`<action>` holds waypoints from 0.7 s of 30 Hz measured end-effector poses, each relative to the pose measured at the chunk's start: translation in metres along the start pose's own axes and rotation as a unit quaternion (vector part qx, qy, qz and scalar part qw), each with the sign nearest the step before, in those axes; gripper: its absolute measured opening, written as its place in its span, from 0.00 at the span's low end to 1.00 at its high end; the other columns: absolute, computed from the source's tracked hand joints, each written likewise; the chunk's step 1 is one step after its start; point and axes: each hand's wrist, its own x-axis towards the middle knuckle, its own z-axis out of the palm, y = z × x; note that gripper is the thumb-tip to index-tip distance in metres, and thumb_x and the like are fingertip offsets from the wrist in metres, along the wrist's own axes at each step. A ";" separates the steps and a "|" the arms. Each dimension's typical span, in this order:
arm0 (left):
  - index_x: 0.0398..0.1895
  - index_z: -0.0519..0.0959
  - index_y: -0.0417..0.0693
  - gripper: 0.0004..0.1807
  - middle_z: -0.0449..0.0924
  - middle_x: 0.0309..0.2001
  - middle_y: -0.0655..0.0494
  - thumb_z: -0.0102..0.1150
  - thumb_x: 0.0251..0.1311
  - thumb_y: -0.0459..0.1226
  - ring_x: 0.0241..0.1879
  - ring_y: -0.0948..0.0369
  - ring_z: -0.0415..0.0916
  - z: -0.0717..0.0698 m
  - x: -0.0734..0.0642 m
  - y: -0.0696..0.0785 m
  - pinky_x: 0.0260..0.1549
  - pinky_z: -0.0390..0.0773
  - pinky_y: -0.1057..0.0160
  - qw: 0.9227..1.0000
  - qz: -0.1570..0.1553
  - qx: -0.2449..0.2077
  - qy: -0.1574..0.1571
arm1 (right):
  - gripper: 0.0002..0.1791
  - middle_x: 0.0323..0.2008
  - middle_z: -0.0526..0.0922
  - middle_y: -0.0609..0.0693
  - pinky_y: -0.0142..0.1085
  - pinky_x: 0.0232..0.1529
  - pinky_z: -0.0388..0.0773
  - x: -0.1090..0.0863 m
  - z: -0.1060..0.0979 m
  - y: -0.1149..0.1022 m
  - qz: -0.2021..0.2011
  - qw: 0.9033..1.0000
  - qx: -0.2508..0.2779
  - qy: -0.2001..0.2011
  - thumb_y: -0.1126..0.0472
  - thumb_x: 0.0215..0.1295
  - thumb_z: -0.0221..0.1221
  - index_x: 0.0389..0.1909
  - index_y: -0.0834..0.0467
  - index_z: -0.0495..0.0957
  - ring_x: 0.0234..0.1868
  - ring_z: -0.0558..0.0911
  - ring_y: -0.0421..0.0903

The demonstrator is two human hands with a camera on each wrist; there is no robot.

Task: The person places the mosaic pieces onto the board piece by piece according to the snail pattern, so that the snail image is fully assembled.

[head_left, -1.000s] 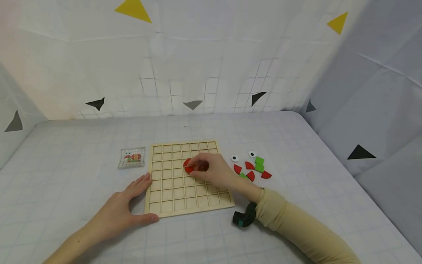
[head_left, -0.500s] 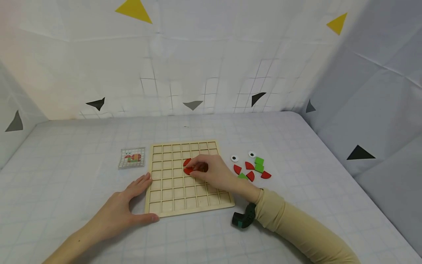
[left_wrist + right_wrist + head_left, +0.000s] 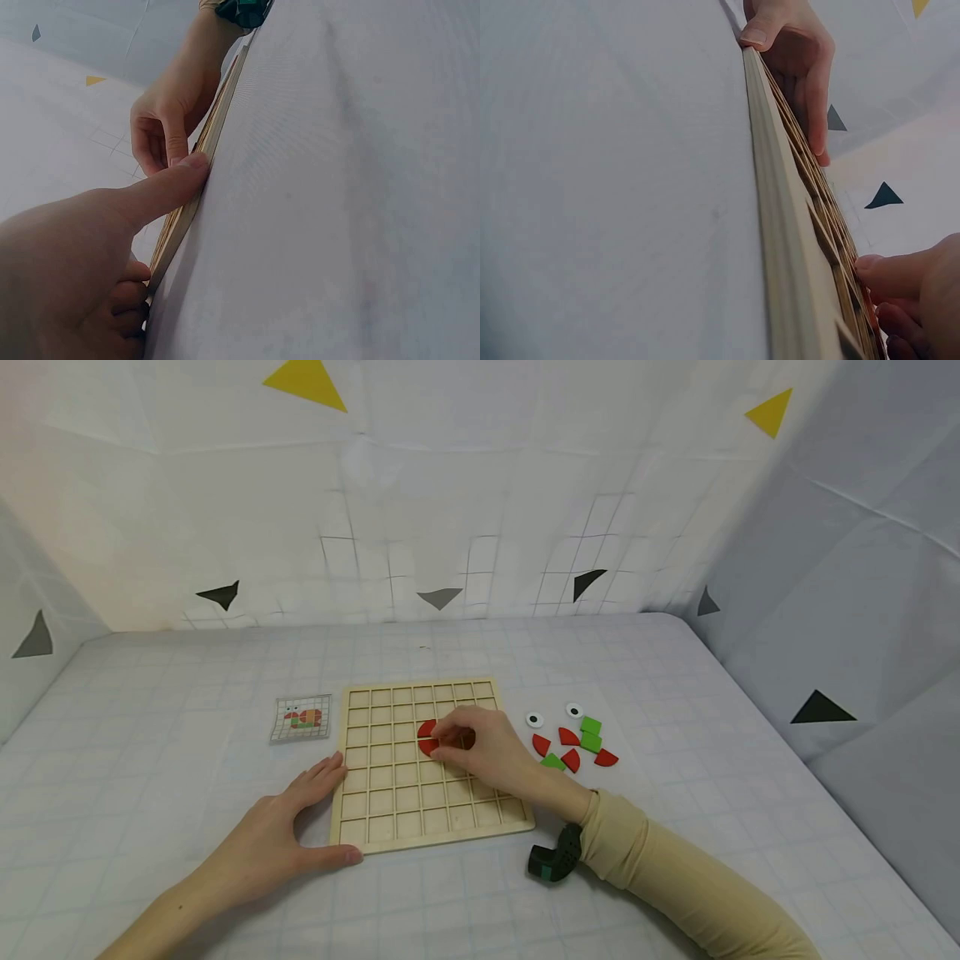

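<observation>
In the head view, a wooden grid board (image 3: 397, 802) lies flat on the table. Two red quarter-circle pieces (image 3: 427, 728) show in its upper middle, one above the other. My right hand (image 3: 483, 747) reaches over the board from the right, thumb and index finger bent together at these pieces, pinching at the red quarter-circle; its palm and fingers hide the cells behind. My left hand (image 3: 273, 839) rests at the board's near left corner, fingers along the left edge and thumb at the front edge. The left wrist view shows that thumb (image 3: 172, 184) against the board's rim.
Right of the board lie loose red quarter-circles (image 3: 606, 757), green squares (image 3: 591, 727) and two white eye discs (image 3: 534, 720). A small picture card (image 3: 302, 718) with a gridded coloured figure lies to the left. A black wrist device (image 3: 555, 856) sits by the right cuff.
My right fingers shift very slightly at the red pieces, and the lower piece's visible part changes a little. My left hand and the board stay where they were.
</observation>
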 end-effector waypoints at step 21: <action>0.75 0.65 0.51 0.58 0.58 0.77 0.61 0.70 0.41 0.69 0.76 0.48 0.55 -0.002 -0.001 0.002 0.65 0.63 0.39 1.000 0.013 0.006 0.011 | 0.14 0.42 0.87 0.45 0.48 0.53 0.79 0.012 -0.084 0.031 0.041 0.992 -0.005 -0.122 0.60 0.59 0.71 0.47 0.54 0.85 0.44 0.82 0.42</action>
